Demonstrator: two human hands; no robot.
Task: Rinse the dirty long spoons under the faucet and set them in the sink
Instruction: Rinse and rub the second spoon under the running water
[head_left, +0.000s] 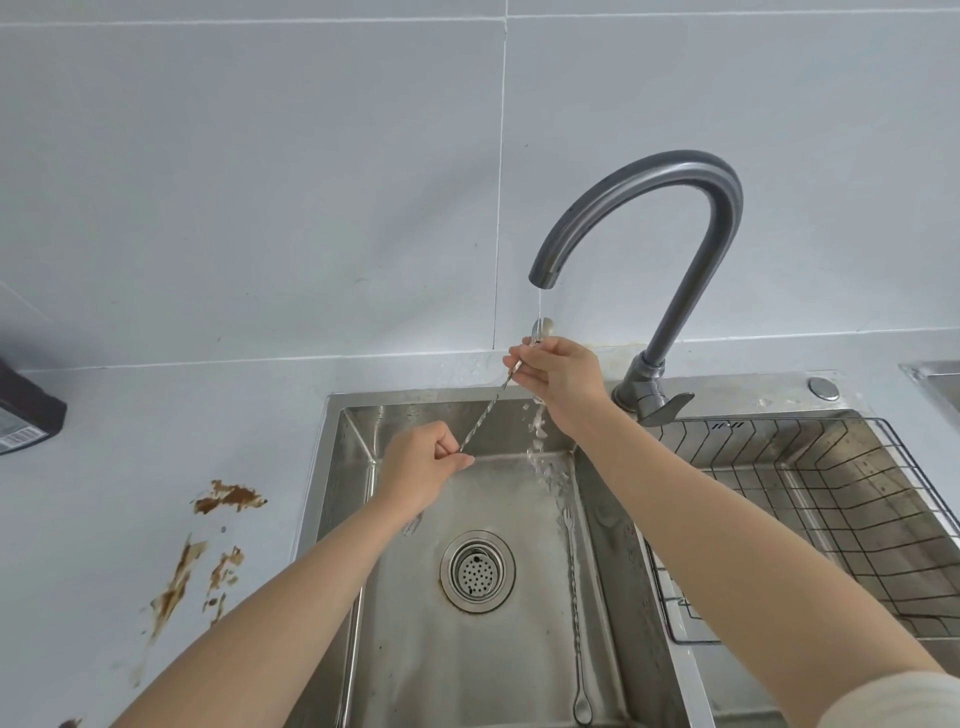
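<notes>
A long twisted-stem metal spoon (488, 410) slants up across the sink, held by both hands. My left hand (418, 470) pinches its lower end. My right hand (558, 376) grips it just below the bowl, which sits in the thin stream under the grey faucet (691, 218). Water splashes off down into the steel sink (415, 649). A second long spoon (575, 623) lies flat along the sink's right side, bowl toward me and forked end pointing away.
The round drain strainer (477, 570) is in the middle of the basin. A wire rack (831, 519) fills the right basin. Brown sauce smears (208, 545) mark the counter at left. A dark box (26, 415) sits at the far left edge.
</notes>
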